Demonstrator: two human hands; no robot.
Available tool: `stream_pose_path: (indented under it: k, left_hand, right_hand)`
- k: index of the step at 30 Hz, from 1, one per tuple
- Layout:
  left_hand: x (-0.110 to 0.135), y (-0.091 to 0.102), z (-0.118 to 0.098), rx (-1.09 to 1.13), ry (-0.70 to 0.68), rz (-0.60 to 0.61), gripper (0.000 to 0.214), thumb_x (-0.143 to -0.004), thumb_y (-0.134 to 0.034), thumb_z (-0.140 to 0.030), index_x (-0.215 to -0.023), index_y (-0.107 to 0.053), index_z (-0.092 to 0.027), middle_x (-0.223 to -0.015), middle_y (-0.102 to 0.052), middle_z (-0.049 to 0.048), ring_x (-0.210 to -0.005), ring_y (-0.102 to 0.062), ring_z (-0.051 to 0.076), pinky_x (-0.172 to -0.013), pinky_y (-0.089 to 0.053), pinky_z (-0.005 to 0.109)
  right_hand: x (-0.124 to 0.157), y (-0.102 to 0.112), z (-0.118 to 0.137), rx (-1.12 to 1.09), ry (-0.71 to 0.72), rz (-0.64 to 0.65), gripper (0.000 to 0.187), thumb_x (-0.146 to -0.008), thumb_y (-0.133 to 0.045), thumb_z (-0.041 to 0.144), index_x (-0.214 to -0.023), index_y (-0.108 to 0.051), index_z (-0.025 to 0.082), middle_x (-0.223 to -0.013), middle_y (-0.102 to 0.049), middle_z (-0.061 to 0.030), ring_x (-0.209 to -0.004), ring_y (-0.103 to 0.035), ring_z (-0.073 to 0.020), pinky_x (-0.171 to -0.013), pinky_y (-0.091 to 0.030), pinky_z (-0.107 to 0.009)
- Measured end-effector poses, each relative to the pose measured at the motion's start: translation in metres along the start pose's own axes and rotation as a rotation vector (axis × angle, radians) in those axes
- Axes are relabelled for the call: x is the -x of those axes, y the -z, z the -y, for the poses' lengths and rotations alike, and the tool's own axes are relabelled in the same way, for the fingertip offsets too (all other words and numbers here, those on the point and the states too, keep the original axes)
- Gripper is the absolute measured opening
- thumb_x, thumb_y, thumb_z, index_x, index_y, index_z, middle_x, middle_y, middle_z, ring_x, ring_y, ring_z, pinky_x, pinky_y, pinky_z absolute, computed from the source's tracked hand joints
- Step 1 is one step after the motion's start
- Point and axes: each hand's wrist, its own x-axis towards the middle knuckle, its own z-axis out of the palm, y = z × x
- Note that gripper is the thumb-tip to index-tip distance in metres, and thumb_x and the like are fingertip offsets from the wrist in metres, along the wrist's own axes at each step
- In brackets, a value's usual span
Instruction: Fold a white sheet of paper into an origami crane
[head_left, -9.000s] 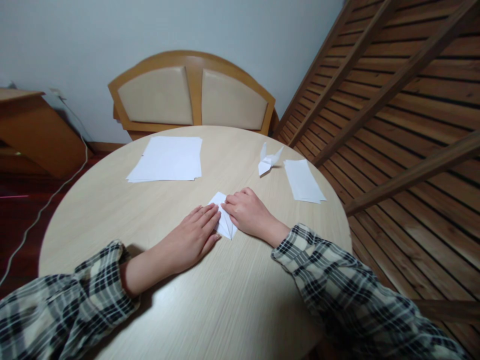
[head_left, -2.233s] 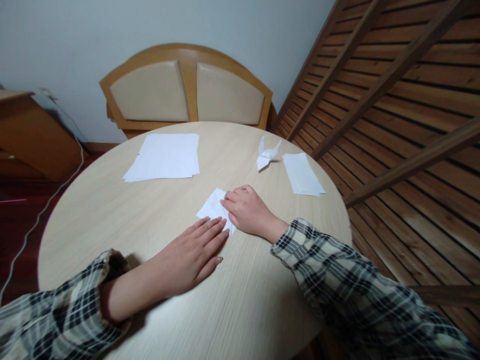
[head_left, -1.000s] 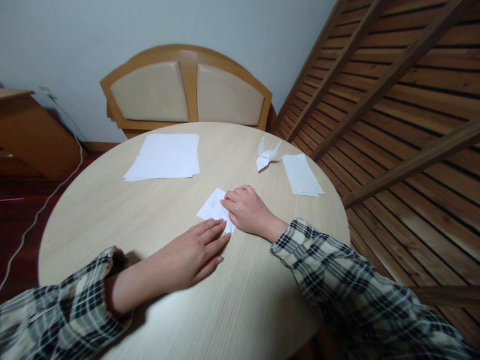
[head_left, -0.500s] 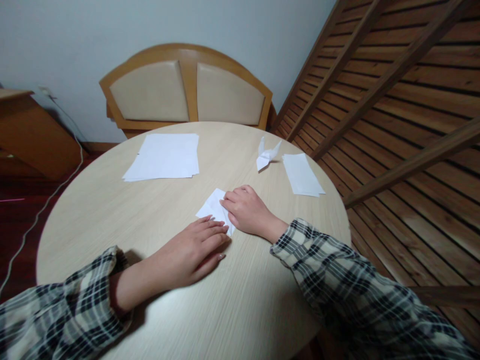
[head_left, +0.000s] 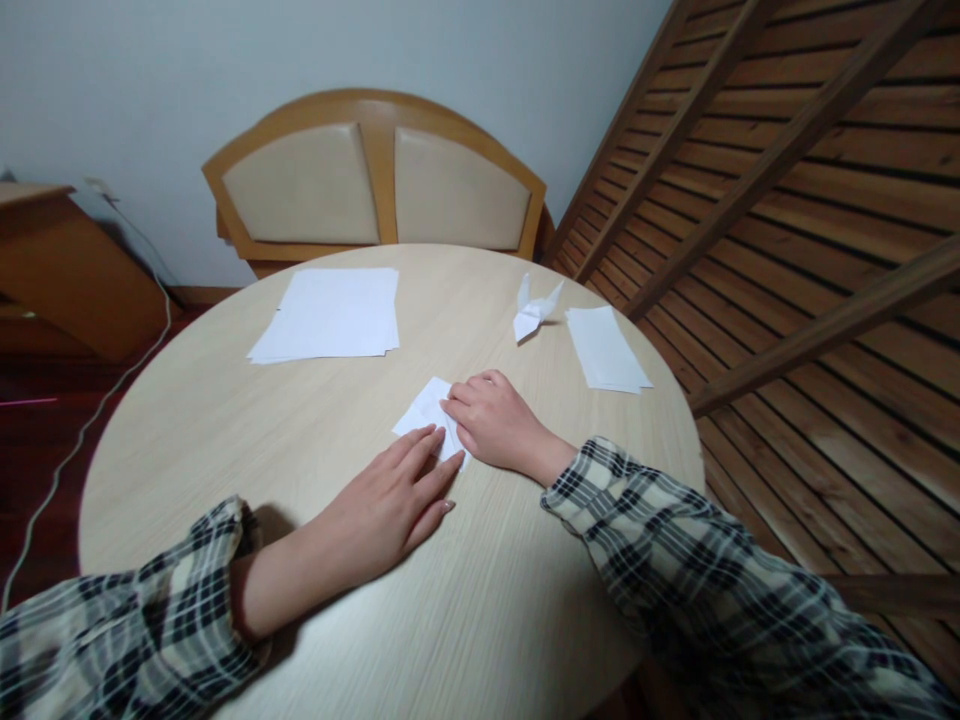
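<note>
A small piece of folded white paper (head_left: 421, 408) lies flat near the middle of the round table. My left hand (head_left: 382, 500) rests at its near edge, fingers stretched out and a little apart, the fingertips pressing on the paper. From the right, my right hand (head_left: 496, 420) covers the paper's right side with fingers bent and held together, pinching or pressing its edge. Part of the paper is hidden under both hands. Beyond my right hand stands a folded white paper crane (head_left: 529, 318).
A stack of white sheets (head_left: 334, 312) lies at the back left of the round wooden table (head_left: 480, 620). Smaller white sheets (head_left: 606, 350) lie at the right, close to the edge. Behind the table is a padded wooden headboard (head_left: 386, 190); a slatted wooden panel (head_left: 787, 250) leans at the right.
My left hand's fingers have slid up and spread on the paper, the front fingertips now farther onto it. My right hand and the other papers have hardly moved.
</note>
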Motion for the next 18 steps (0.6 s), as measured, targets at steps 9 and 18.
stream_pose_path:
  k: [9,18]
  left_hand:
    - [-0.0015,-0.0029,0.0030,0.024,-0.007,-0.004,0.042,-0.104,-0.044,-0.035,-0.140,-0.056,-0.016,-0.151,-0.050,0.0180,-0.146,-0.039,0.034,-0.118,-0.038,0.055]
    - [-0.0053,0.0040,0.0074,0.000,-0.028,0.084,0.044,-0.102,-0.046,-0.037,-0.140,-0.056,-0.016,-0.149,-0.052,0.0203,-0.143,-0.044,0.036,-0.117,-0.036,0.058]
  right_hand:
    - [-0.0007,-0.0004,0.0005,-0.004,-0.011,-0.003,0.019,-0.091,-0.056,0.016,-0.105,-0.068,0.015,-0.108,-0.068,-0.0097,-0.101,-0.054,-0.0241,-0.094,-0.031,-0.041]
    - [-0.0007,-0.0017,-0.0002,0.003,-0.015,-0.015,0.019,-0.090,-0.056,0.016,-0.105,-0.068,0.015,-0.108,-0.069,-0.0092,-0.101,-0.055,-0.0241,-0.094,-0.031,-0.040]
